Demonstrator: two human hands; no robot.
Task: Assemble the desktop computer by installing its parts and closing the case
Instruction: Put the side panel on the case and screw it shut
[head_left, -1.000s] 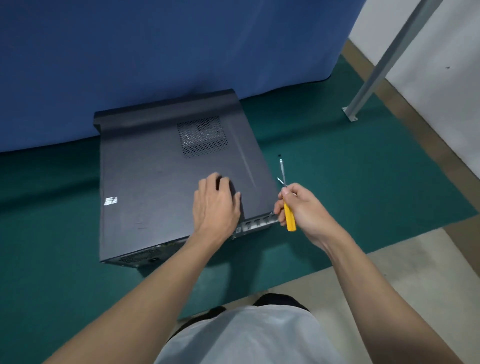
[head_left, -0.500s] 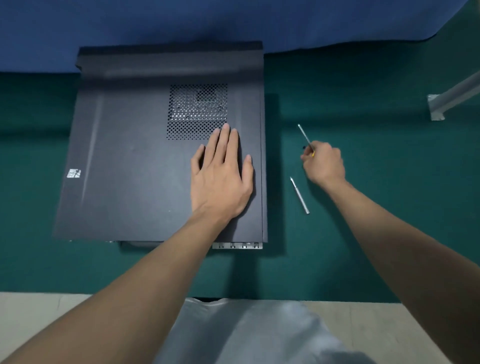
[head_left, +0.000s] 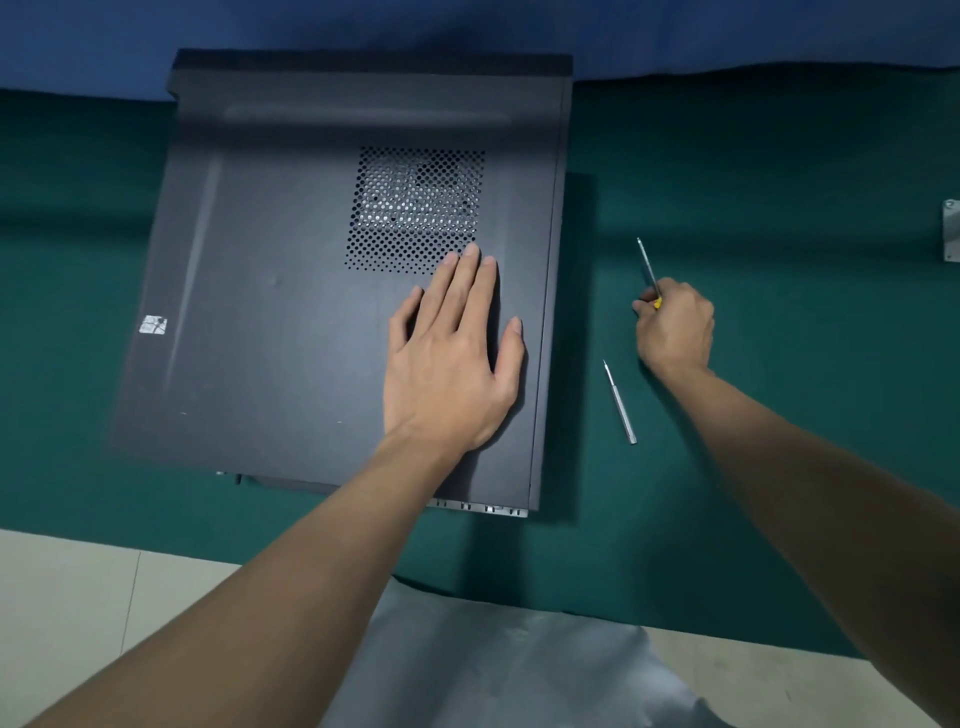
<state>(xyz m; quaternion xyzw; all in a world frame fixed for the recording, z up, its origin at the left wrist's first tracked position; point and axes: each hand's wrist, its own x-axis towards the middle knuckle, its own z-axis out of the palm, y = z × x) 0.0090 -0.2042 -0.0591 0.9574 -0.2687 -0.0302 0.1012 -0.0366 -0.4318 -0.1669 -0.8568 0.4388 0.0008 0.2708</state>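
Left hand (head_left: 452, 358) on seemingly closed case (head_left: 291, 291).

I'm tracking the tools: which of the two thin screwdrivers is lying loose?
The all-silver screwdriver lying on the green mat beside the computer case. The yellow-handled screwdriver is gripped in the right hand.

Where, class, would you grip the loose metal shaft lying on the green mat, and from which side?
I'd pinch the loose metal shaft at its thicker near end, from above, finger and thumb across its width. It lies flat on the green mat, and the far tip tapers thin.
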